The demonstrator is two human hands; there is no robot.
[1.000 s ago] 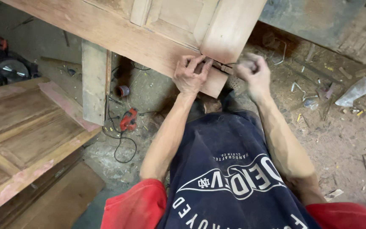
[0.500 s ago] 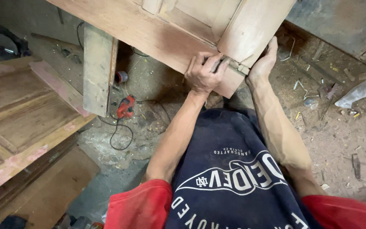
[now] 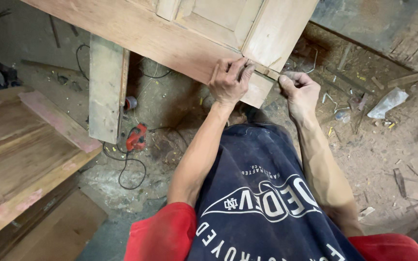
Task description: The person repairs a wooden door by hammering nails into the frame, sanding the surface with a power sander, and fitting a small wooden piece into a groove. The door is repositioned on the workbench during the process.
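A large pale wooden door [image 3: 170, 34] lies flat on a support, its near corner right in front of me. A thin wooden strip [image 3: 268, 71] sits in the joint at that corner. My left hand [image 3: 227, 83] curls over the door's lower edge, fingertips pinching the strip's left end. My right hand [image 3: 300, 92] is a loose fist just right of the corner, thumb touching the strip's right end. Whether the right hand grips it is unclear.
An upright wooden post [image 3: 105, 92] holds the door up. A red power tool [image 3: 136, 137] with a black cord lies on the sawdust floor. Another panelled door [image 3: 20, 154] lies at left. A white plastic bag [image 3: 388, 101] and wood scraps are scattered at right.
My right hand has come off the door corner, where its palm lay open, and closed into a fist beside it. The left hand has stayed on the edge. The view tilted slightly.
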